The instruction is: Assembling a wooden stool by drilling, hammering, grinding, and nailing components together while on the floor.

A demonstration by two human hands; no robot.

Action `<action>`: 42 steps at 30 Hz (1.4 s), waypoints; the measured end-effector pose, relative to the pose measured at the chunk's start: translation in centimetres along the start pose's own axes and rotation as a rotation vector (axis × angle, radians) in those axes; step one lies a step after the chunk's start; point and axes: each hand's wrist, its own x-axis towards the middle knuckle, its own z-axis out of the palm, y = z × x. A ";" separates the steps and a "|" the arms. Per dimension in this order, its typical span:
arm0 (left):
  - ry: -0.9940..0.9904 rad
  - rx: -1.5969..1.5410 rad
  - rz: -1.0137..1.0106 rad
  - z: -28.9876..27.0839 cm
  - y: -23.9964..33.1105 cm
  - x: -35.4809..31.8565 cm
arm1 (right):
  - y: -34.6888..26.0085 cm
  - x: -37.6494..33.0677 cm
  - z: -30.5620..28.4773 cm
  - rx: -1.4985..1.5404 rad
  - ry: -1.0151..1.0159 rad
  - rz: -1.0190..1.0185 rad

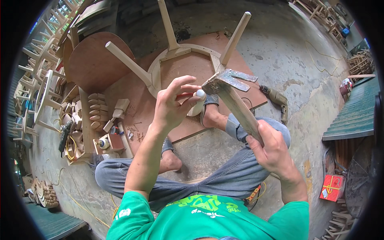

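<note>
An upside-down round table frame (184,51) has its wooden legs pointing up, and one table leg (196,109) rises toward me between my feet. My left hand (176,102) is closed at the top of this leg, thumb and fingers pinching a small white round cap (201,94) at its end. My right hand (270,146) grips the wooden handle of a claw hammer (240,108). The hammer's metal head is raised just right of the cap, apart from it, with the claw pointing away to the right.
Beneath the frame lies a brown board (176,130) with scattered screws. A drill (276,100) rests on the floor to the right. At left are a wooden crate (86,120), a glue bottle (104,143), a round panel (96,60) and stacked chair frames (46,96).
</note>
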 end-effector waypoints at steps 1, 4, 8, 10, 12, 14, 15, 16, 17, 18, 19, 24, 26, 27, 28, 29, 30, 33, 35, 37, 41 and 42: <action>0.005 -0.002 0.001 0.0 0.0 0.0 | -0.1 0.2 -0.1 -0.004 -0.003 -0.003; -0.004 -0.019 -0.030 -0.1 -0.1 0.0 | -0.1 0.5 -0.2 -0.030 0.002 -0.052; 0.000 -0.037 -0.026 -0.1 -0.6 -0.2 | -0.1 1.1 -0.5 -0.086 -0.076 -0.030; 0.010 -0.042 -0.022 -0.2 -0.7 -0.3 | -0.2 1.3 -0.5 -0.121 -0.133 0.003; 0.011 -0.048 -0.014 -0.3 -0.6 -0.3 | -0.3 1.1 -0.3 -0.070 -0.062 -0.034; 0.004 -0.049 -0.017 -0.1 -0.6 -0.3 | -0.7 1.3 -0.3 -0.118 -0.095 -0.023; -0.005 -0.050 -0.017 0.0 -0.6 -0.2 | -0.8 1.3 -0.3 -0.169 -0.124 -0.011; -0.006 -0.051 -0.016 -0.1 -0.8 -0.2 | -0.8 1.4 -0.3 -0.170 -0.123 -0.010; -0.010 -0.116 -0.037 0.0 -1.3 -0.4 | -0.8 1.5 -0.3 -0.159 -0.131 -0.007; -0.014 -0.183 -0.056 0.2 -1.7 -0.5 | -0.7 1.5 -0.3 -0.150 -0.138 -0.002; -0.013 -0.186 -0.053 0.4 -2.1 -0.6 | -0.7 1.5 -0.2 -0.154 -0.137 -0.002; 0.088 -0.259 -0.165 4.8 -4.7 -1.9 | -2.2 1.8 -0.4 0.001 -0.001 -0.009; 0.154 -0.139 -0.235 6.5 -5.6 -1.8 | -2.9 0.8 -0.2 0.087 0.109 -0.002; 0.215 -0.008 -0.306 6.8 -6.0 -1.8 | -2.7 0.1 -0.1 0.196 0.170 -0.044; 0.218 -0.020 -0.308 7.3 -5.9 -1.6 | -2.5 -0.4 -0.2 0.301 0.232 -0.081; 0.279 -0.024 -0.235 7.6 -5.6 -1.3 | -3.5 -0.1 -0.7 0.334 0.203 -0.044; 0.341 -0.027 -0.161 7.8 -5.5 -1.2 | -3.4 0.0 -0.6 0.326 0.196 -0.042; 0.350 -0.068 -0.064 8.0 -5.8 -1.2 | -1.5 1.1 -0.3 -0.284 -0.188 0.079; 0.364 -0.014 -0.092 7.7 -6.1 -1.6 | -1.3 2.3 -1.2 -0.216 -0.132 0.103; 0.380 0.004 -0.161 7.4 -5.7 -1.4 | -2.5 2.7 -1.5 -0.002 0.086 0.188; 0.355 0.000 -0.179 7.7 -5.4 -1.0 | -4.4 1.0 -0.1 0.338 0.408 -0.016; 0.364 -0.013 -0.144 8.2 -5.5 -0.7 | -1.8 -0.5 0.2 0.219 0.300 -0.077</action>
